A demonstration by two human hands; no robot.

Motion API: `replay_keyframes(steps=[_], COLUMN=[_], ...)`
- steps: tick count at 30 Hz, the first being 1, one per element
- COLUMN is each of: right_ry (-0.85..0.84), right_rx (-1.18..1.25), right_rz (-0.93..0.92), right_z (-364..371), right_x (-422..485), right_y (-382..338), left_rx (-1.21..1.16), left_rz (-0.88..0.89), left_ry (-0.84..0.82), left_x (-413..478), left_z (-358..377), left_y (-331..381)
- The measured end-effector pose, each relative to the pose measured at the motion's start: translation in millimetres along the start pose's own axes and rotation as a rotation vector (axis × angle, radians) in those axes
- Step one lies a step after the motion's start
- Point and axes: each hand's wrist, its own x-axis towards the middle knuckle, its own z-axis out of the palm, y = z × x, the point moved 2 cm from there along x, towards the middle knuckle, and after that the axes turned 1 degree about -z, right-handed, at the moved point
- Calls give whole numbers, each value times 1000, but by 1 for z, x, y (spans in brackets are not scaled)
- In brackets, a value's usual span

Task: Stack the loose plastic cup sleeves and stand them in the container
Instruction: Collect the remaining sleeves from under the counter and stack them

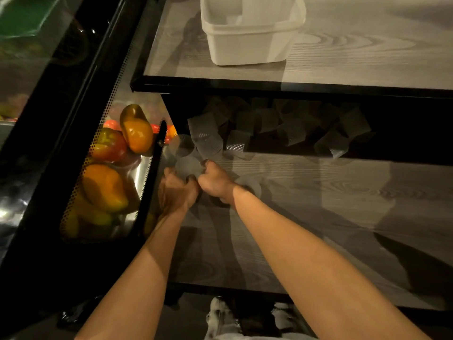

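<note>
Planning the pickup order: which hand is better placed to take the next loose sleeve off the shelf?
Right. The right hand is closest to the loose sleeves, which spread rightward; the left hand cradles the held sleeve.

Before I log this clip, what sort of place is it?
Likely a cafe or food-shop service counter: a glass display case holding bell peppers, a wood-grain shelf strewn with plastic cup sleeves, and a white container.

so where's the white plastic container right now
In the head view the white rectangular plastic container stands top centre on the upper grey wood-grain shelf, above the translucent ribbed plastic cup sleeves.
</note>
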Motion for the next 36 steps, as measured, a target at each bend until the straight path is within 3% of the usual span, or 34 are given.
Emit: replay_keyframes(steps=[7, 12, 17, 25, 36], right_ry=[132, 228, 197, 196, 191], right_rx=[45, 223, 296, 365, 112], right_rz=[-39, -50, -16, 7, 116], right_z=[-26, -75, -106, -114, -116], right_x=[-4, -32, -63, -76, -72], right_y=[6, 20, 47, 67, 86], left_rx=[-333, -483, -480, -578, -412], left_rz=[-1, 109, 198, 148, 140], left_ry=[23, -231, -395, -429, -484], left_x=[-9, -24, -49, -59, -62], left_z=[-18, -7, 10, 23, 40], left_y=[17, 33, 46, 46, 38])
